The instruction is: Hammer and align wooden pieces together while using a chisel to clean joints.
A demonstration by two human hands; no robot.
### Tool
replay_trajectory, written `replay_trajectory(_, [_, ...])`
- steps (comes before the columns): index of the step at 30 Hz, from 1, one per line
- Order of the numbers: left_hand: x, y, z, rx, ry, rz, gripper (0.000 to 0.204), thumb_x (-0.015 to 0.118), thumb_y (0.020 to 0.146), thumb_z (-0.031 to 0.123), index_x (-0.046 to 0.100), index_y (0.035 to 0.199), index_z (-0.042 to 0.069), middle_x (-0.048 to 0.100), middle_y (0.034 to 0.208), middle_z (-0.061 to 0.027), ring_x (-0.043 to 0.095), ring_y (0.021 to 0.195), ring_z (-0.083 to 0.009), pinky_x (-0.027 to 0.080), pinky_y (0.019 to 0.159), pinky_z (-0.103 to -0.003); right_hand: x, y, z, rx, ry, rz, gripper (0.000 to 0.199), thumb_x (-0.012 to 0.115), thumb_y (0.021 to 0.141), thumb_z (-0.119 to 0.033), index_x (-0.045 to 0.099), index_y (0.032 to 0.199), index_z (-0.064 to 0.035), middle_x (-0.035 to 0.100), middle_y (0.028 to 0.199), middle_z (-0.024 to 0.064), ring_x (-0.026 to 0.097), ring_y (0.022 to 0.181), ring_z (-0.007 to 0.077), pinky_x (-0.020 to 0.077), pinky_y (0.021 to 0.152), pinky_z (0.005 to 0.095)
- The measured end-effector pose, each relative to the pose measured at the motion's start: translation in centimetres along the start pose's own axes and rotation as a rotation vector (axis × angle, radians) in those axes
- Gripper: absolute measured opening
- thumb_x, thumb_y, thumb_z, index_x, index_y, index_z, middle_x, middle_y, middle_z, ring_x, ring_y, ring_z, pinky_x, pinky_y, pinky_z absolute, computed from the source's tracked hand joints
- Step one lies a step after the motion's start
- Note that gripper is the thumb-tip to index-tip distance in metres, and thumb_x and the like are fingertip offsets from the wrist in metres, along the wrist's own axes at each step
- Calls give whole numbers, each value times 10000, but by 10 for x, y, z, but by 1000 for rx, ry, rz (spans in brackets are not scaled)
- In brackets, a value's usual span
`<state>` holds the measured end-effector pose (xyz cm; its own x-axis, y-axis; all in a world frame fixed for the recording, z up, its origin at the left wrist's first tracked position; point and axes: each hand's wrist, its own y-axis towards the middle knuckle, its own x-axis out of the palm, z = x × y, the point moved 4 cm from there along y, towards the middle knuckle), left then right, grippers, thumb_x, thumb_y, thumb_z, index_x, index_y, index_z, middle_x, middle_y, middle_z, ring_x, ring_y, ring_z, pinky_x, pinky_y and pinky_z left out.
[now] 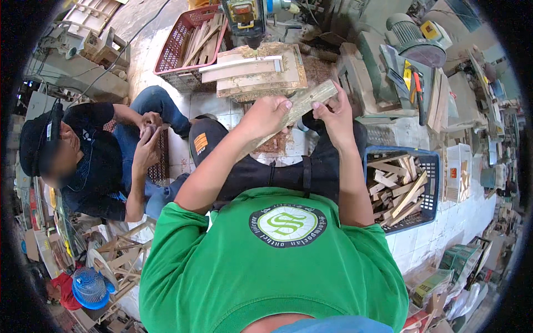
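Between my two hands, above my lap, I hold a pale wooden strip (301, 106) that slants up to the right. My left hand (268, 115) wraps round its lower part, thumb along the top. Near the upper end my right hand (335, 115) grips it, thumb pressed on its face and fingers behind. Just beyond the strip stands a drill press (244, 22) over a sawdust-covered wooden worktable (261, 83). A white-edged wooden fence (241, 65) lies across that table. The strip's lower end is partly hidden behind my left hand and forearm.
A red plastic crate (176, 47) of wooden strips stands at the far left. On my right is a dark blue crate (401, 224) full of wood offcuts. Pliers (417, 91) and other tools lie on a machine to the far right. A seated co-worker (105, 150) handles a small piece at left.
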<state>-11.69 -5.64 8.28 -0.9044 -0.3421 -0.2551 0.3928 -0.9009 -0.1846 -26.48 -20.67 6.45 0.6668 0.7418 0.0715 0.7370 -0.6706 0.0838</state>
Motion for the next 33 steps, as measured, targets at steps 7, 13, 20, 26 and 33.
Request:
replay_trajectory(7, [32,-39,-6,98,-45,52,301,554,1085,231,694,1074,-35,735,795,-135,728,707,-231,564,727,-364,11,-45,-9,8,223,124,477,649,1016,-99,486,1459,-35,667,1202,106,673,1045,178,592,837,332])
replay_trajectory(13, [-40,-24,69,503,146,693,315,736,970,313,669,1010,7,698,938,-96,664,873,-210,535,812,-375,-28,-84,-39,-136,535,191,256,583,1039,-64,603,1291,-26,698,1150,57,695,1024,167,590,857,337])
replay_trajectory(20, [-183,65,78,741,405,1059,551,934,777,383,637,1012,-17,597,977,-120,595,872,-253,497,803,-367,-109,-136,-163,-601,387,577,353,633,1021,-98,585,1359,-7,708,1186,88,710,1035,194,592,917,347])
replay_trajectory(26, [-152,67,85,671,-220,770,434,902,851,122,488,961,55,636,980,-83,632,906,-145,507,805,-276,-168,-127,-235,-741,57,651,372,627,1026,-103,565,1371,18,710,1195,113,703,1089,205,582,960,351])
replay_trajectory(33, [-148,40,89,471,-173,771,421,882,862,84,514,1063,49,659,1057,-62,647,964,-133,522,859,-252,-192,-45,-250,-645,-407,644,287,630,1016,-8,598,1301,8,709,1174,121,684,1025,205,562,949,364])
